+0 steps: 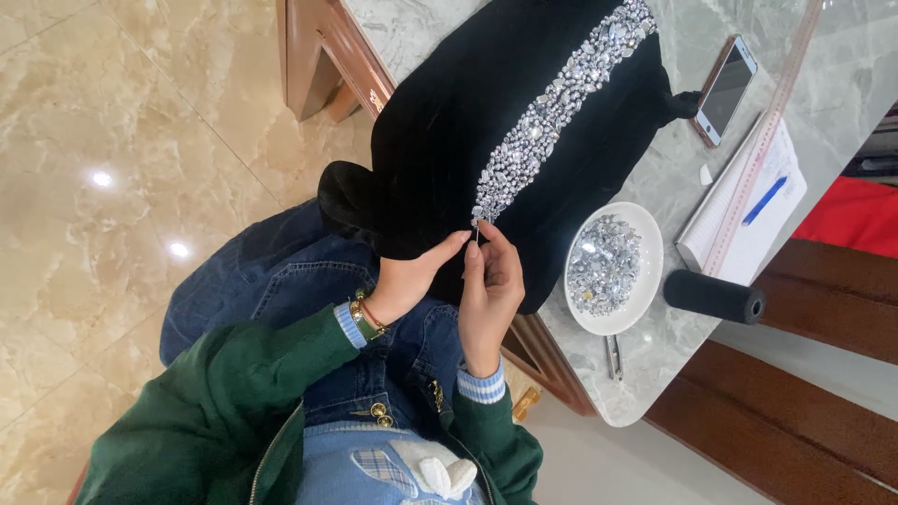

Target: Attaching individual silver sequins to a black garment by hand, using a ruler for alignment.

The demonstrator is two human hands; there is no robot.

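Head view: a grey marble-look table (673,178) is seen at an angle w/ a wooden frame. A black velvet garment (440,140) is draped over its edge toward the lap; pile is soft, matte, deep black. A band of silver rhinestones (552,103) is laid along the garment, long axis running diagonally from far upper right down to the near end, which sits directly at the fingertips. Both hands are met at that near end. The right hand (491,285) is pinched narrow on what appears to be a thin needle, approx. upright; it is too small to be confirmed. The left hand (412,276) is pressed against the velvet, thumb extended to the band tip, fingers partly hidden under fabric. Neither hand is clearly nearer. To the right are noted a white dish (645,234) of loose faceted stones, a black thread spool (713,296), a phone (727,89), a notepad w/ blue pen (758,206).
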